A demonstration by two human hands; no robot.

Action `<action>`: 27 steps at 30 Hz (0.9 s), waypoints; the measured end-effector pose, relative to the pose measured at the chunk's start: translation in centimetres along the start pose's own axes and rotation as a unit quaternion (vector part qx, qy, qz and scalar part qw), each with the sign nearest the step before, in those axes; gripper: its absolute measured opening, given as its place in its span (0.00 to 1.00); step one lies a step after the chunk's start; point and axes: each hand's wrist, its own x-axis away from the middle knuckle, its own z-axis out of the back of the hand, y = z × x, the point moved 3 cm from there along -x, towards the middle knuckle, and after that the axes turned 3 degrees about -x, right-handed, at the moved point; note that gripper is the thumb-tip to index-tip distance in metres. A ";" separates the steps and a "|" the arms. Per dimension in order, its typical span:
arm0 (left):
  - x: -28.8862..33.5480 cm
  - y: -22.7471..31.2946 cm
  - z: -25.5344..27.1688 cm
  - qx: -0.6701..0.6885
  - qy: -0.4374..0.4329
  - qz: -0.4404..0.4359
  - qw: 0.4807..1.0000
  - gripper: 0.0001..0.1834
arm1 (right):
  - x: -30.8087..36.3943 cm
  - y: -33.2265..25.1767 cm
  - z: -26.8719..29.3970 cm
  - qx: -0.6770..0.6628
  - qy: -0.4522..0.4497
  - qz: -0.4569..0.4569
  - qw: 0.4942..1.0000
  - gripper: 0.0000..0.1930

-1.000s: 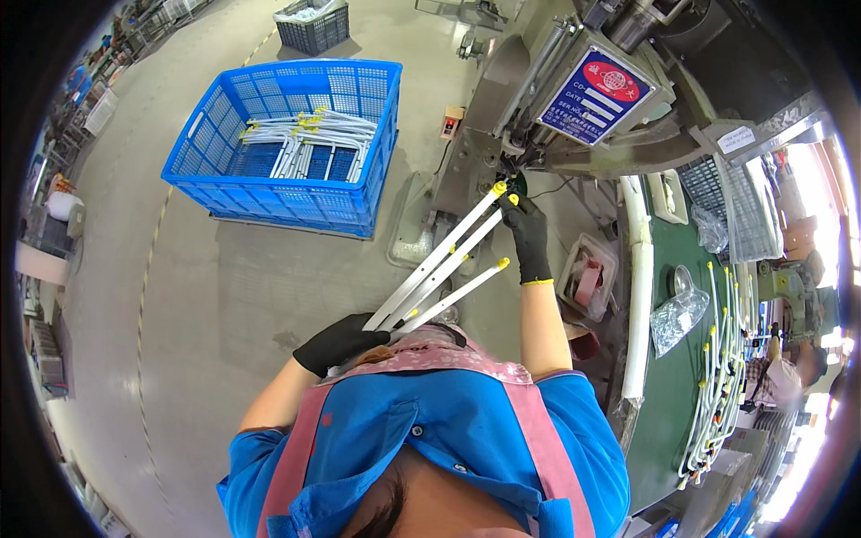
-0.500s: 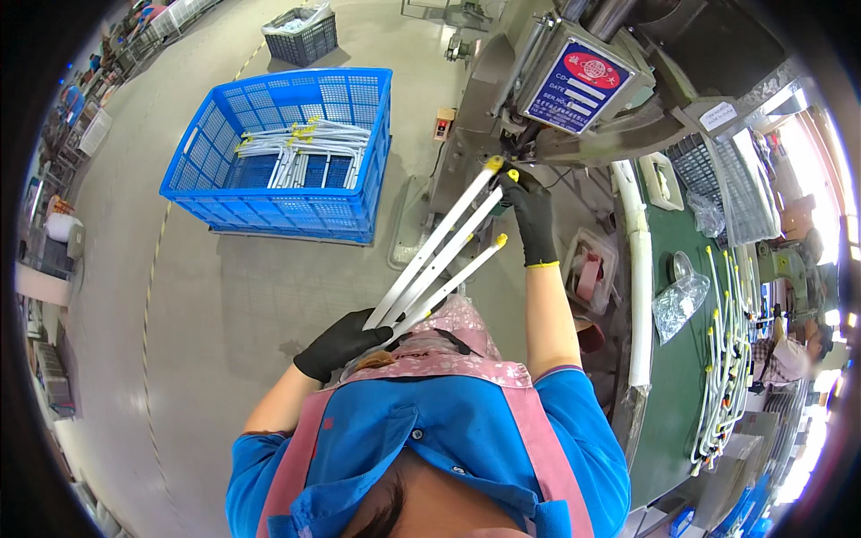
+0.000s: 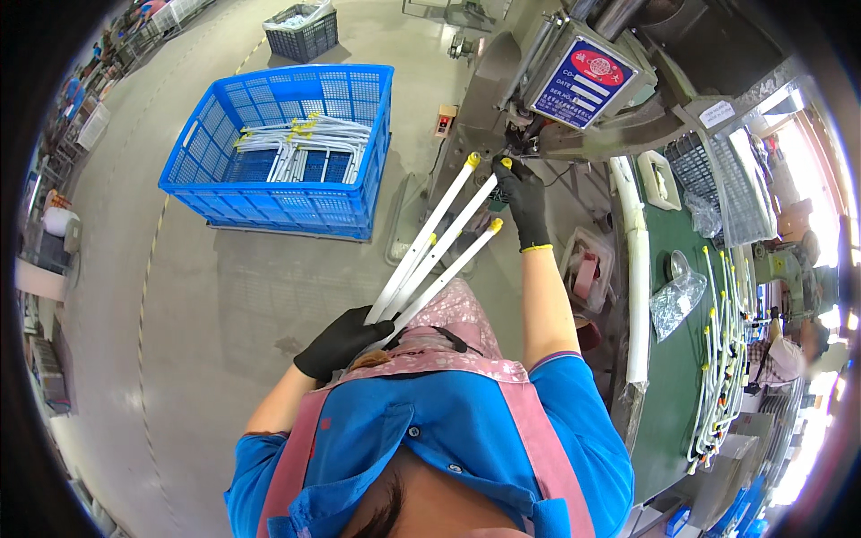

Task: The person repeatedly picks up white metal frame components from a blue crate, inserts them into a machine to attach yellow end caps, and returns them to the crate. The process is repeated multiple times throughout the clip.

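Note:
A bundle of white tubes (image 3: 437,253) with yellow end pieces fans out in front of my apron. Closed around the lower ends, my left hand (image 3: 343,342), in a black glove, holds the bundle near my waist. My right hand (image 3: 523,199), gloved in black too, is closed at the upper end of the middle tube, beside its yellow end piece (image 3: 507,163). Its fingertips lie just below the working point of a large grey machine (image 3: 529,143). The tubes on either side of the middle one stand apart from my right hand at their upper ends.
On the floor at the left stands a blue crate (image 3: 269,211) with similar yellow-ended tubes (image 3: 314,139) inside. Behind it is a dark basket (image 3: 302,40) with a plastic liner. To my right, a green table (image 3: 664,386) carries more tubes (image 3: 717,359) and a clear plastic bag (image 3: 679,305).
The upper ends of the tubes have shifted left and slightly up. My right hand has moved a little the same way, while my left hand keeps its grip.

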 end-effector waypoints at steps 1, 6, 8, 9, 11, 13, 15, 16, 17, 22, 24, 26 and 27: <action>0.6 0.2 0.0 0.016 -0.005 0.020 1.000 0.26 | 0.1 -0.1 0.0 -0.030 -0.007 -0.020 0.999 0.16; 2.0 1.1 -0.3 0.069 -0.014 0.042 0.997 0.24 | 0.4 -1.2 0.0 0.063 -0.018 -0.004 0.998 0.18; 1.7 1.1 -0.5 0.074 -0.007 0.025 0.997 0.23 | 0.5 -1.1 0.1 0.055 -0.014 0.014 0.998 0.19; 1.6 0.9 -0.6 0.048 -0.007 0.018 0.999 0.22 | 0.5 -0.7 0.1 0.064 -0.003 0.001 0.998 0.19; 1.4 0.5 -0.6 -0.003 -0.005 0.008 1.000 0.22 | 0.6 0.0 -0.2 0.064 -0.005 0.026 0.998 0.18; 0.9 0.0 -0.5 0.025 -0.015 0.027 0.999 0.21 | 0.5 0.9 -0.4 0.151 -0.028 0.035 0.987 0.18; 0.5 -0.3 -0.4 0.054 -0.020 0.049 0.997 0.21 | 0.4 1.9 -0.5 0.173 -0.036 0.016 0.984 0.18; 0.3 -0.2 -0.2 0.046 -0.012 0.036 0.998 0.21 | 0.3 2.4 -0.5 0.200 -0.036 0.010 0.979 0.18; 0.3 -0.2 0.0 0.035 -0.005 0.040 0.999 0.21 | 0.4 2.7 -0.5 0.159 -0.051 0.009 0.986 0.17; 0.3 -0.7 0.7 0.037 -0.031 0.074 0.996 0.21 | 2.7 4.5 0.7 0.031 -0.080 -0.010 0.996 0.18; 0.2 -1.1 0.7 0.072 -0.041 0.066 0.994 0.21 | 4.4 5.8 1.1 0.028 -0.144 -0.090 0.985 0.17; 0.0 -1.3 0.8 0.089 -0.047 0.033 0.994 0.21 | 6.0 7.1 1.5 0.016 -0.179 -0.152 0.972 0.16; 0.0 -1.5 0.8 0.106 -0.053 0.019 0.993 0.21 | 6.7 7.6 1.8 0.008 -0.179 -0.189 0.965 0.15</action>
